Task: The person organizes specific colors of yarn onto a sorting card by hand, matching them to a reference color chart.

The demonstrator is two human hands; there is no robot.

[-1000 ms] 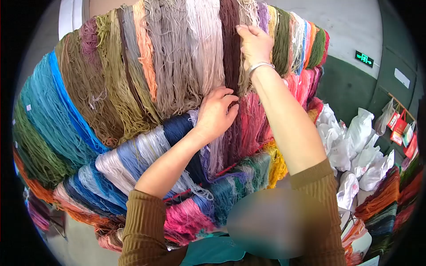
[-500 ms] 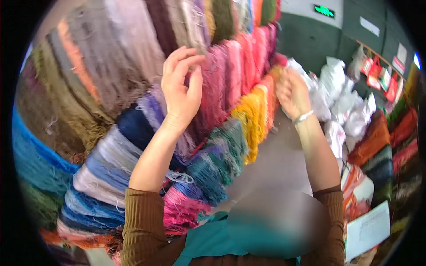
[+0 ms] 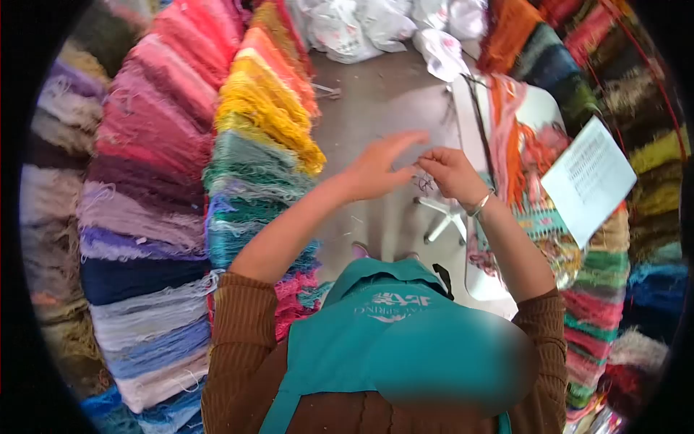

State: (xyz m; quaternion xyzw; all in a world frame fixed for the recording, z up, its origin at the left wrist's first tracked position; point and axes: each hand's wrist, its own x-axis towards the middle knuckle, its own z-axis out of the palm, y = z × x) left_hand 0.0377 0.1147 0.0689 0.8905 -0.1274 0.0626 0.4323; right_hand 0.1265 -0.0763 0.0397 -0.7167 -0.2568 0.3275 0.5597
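Note:
Near the middle of the head view, my left hand (image 3: 379,166) is held out with its thumb and fingers apart, and nothing shows between them. Just to its right, my right hand (image 3: 452,173) has its fingertips pinched together. From that pinch hangs a small tangle of thin dark thread (image 3: 423,182). The two hands are close together above the floor. Left of them hang yarn skeins, among them yellow ones (image 3: 264,108) and green ones (image 3: 249,163).
A white table (image 3: 538,108) on the right bears orange yarn (image 3: 515,155) and a printed sheet (image 3: 589,177). White plastic bags (image 3: 347,29) lie on the floor (image 3: 361,94) at the top. More skeins (image 3: 155,79) hang at left, others (image 3: 654,94) at far right. A teal apron (image 3: 376,318) covers my front.
The view has tilted down towards the floor and table. My hands have come down from the skeins and closer together. Thin thread now shows at my right fingertips.

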